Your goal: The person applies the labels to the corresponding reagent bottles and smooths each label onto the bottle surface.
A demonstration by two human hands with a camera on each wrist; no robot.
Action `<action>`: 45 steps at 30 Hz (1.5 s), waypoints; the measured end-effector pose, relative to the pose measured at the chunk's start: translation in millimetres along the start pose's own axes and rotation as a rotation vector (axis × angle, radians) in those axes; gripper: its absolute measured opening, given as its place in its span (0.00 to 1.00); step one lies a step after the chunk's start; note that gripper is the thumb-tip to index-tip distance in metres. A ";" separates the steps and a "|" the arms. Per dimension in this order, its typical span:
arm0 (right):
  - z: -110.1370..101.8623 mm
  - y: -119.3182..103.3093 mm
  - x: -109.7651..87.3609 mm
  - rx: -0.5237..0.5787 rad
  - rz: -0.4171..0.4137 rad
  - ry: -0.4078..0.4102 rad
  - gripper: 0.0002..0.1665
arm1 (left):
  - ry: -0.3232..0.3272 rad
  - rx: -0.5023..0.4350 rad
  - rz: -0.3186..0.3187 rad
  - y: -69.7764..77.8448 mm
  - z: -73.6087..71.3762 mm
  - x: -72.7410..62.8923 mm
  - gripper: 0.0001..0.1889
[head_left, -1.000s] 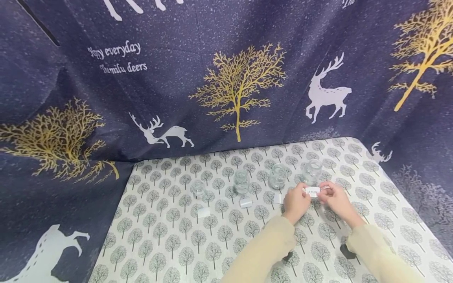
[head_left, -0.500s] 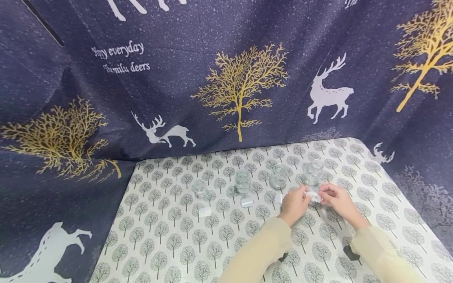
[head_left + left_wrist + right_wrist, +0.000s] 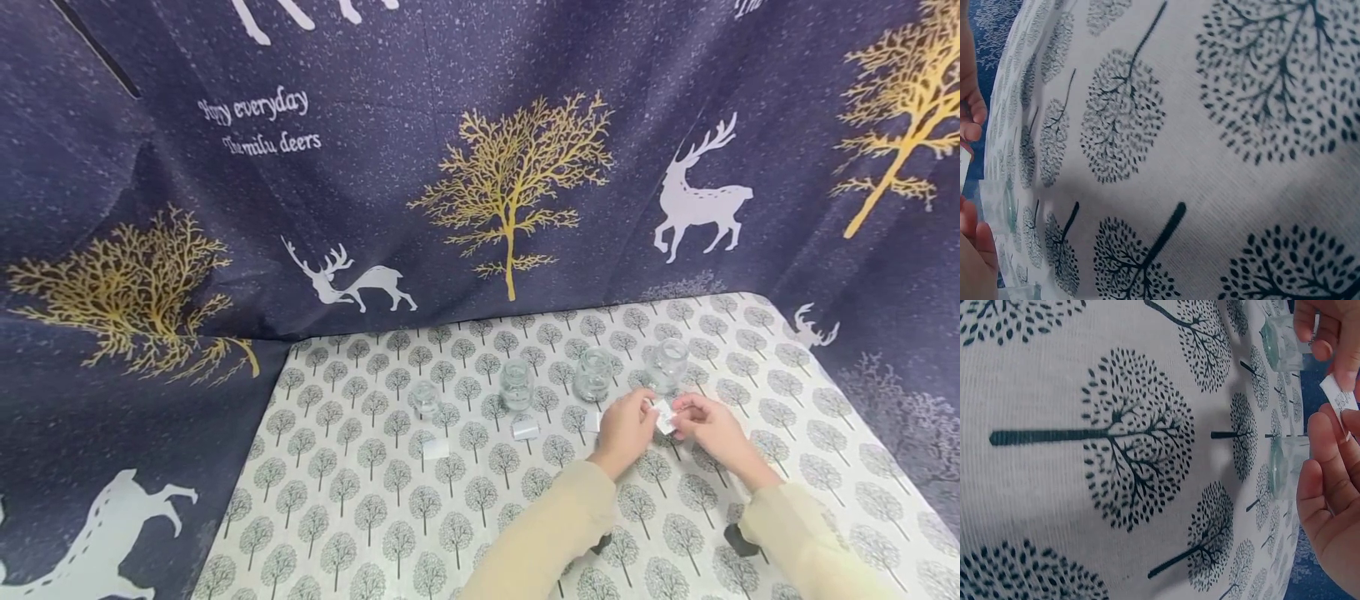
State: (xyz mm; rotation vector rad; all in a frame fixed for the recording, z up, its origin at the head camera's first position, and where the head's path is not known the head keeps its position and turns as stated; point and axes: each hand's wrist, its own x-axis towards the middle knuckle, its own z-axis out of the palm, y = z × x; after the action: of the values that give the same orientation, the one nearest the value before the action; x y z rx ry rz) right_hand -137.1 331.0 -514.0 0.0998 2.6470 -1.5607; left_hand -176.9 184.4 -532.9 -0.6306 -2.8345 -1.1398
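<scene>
Between both hands is a small white paper label with dark printed characters, tilted and slightly bent. My left hand pinches its left end between thumb and finger. At its other end, my right hand pinches it with curled fingers. The label also shows in the right wrist view, with print on its face. Just behind the hands stands a clear glass jar. Only a sliver of the label appears at the left edge of the left wrist view.
Left of the hands stand a glass jar, another glass jar and a smaller jar. Before them lie a partly hidden white label, a curled label and a flat label. A tree-print cloth covers the table.
The label, earlier level and facing up between the hands, has tilted, its right end dropping, and now looks shorter. Both hands stay near the same jar. The other labels and jars are unchanged.
</scene>
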 end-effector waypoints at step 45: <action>6.1 -3.3 2.2 -0.141 -0.090 0.077 0.08 | -0.063 -0.010 0.160 -2.0 -2.5 -4.2 0.15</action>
State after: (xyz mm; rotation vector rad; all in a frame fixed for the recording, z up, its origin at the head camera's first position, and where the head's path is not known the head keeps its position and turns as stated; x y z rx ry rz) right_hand -139.4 324.2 -514.3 0.0339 2.8497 -1.4155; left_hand -174.1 180.0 -533.1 -0.8912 -2.7700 -1.1280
